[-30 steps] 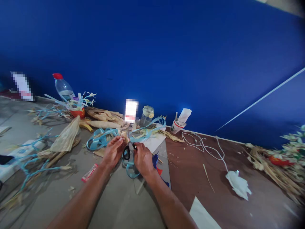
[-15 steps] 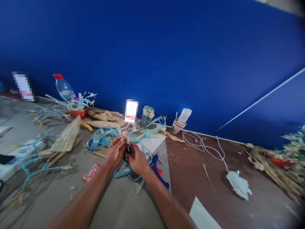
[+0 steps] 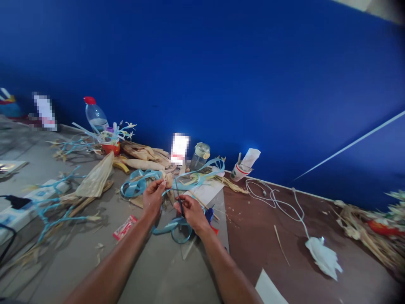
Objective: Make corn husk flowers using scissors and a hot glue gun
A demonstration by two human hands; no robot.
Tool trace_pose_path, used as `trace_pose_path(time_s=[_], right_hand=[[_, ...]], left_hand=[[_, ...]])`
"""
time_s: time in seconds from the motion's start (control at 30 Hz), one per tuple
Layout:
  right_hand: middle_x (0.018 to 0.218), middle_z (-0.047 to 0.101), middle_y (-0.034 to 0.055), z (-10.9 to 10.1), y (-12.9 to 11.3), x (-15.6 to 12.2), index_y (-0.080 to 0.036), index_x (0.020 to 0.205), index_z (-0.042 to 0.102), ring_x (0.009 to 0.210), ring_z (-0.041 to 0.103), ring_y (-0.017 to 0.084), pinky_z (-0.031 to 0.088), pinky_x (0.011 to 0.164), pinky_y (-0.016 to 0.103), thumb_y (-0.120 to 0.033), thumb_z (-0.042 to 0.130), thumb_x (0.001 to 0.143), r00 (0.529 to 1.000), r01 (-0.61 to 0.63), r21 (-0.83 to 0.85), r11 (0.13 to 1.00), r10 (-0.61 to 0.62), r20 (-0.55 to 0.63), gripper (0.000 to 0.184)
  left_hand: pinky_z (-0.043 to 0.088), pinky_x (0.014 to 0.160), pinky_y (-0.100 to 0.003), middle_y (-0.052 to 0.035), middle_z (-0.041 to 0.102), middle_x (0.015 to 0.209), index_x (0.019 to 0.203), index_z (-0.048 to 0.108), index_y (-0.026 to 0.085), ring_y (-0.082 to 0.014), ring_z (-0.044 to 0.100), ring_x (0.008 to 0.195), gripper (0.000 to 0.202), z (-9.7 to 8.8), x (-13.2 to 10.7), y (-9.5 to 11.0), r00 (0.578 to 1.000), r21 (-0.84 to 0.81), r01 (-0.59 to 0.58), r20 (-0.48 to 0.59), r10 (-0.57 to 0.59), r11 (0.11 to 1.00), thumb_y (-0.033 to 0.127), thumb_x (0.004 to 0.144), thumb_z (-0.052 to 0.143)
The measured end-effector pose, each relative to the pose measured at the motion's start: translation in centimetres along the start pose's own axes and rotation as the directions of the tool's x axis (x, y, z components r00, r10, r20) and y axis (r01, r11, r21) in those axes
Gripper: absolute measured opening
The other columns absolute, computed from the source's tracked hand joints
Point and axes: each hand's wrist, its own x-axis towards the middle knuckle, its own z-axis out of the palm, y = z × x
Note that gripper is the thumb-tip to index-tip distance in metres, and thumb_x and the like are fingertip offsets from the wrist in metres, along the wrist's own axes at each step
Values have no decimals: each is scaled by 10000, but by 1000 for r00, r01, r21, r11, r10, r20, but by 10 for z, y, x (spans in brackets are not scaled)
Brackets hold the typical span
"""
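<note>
Between the fingertips of my left hand (image 3: 153, 195) is a pale dried husk piece (image 3: 168, 180), its lower part hidden by the fingers. My right hand (image 3: 192, 210) is closed around the dark handles of a pair of scissors (image 3: 179, 199), with the blades pointing up and away, just right of the husk. Light blue ribbon (image 3: 139, 184) lies in loops behind and beneath both hands. Close to my right hand, partly covered by it, is a blue-handled tool (image 3: 209, 214). A red and white packet (image 3: 125, 227) lies left of my left forearm.
Dried husks (image 3: 144, 154), a red-capped bottle (image 3: 95, 117), a glass jar (image 3: 200, 156) and a paper cup (image 3: 240, 171) stand or lie along the blue wall. A white power strip (image 3: 19, 213) and blue-wrapped stems (image 3: 50, 219) are at left. A white cable (image 3: 278, 203) runs at right.
The scissors have moved slightly right, away from the husk, and their blades now show. My right hand's grip has loosened somewhat. The whole view has shifted a little left.
</note>
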Motion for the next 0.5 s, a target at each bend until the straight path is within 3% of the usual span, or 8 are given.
trace_pose_path(time_s=[0.5], right_hand=[[520, 475, -60, 12, 6, -7, -152, 905, 653, 476, 410, 94, 318, 469, 215, -346, 659, 709, 997, 72, -169, 983, -75, -14, 275]], left_hand=[[474, 614, -291, -9, 654, 619, 743, 667, 148, -162, 609, 589, 359, 1, 0, 7, 998, 112, 1, -66, 7, 994, 459, 582, 750]])
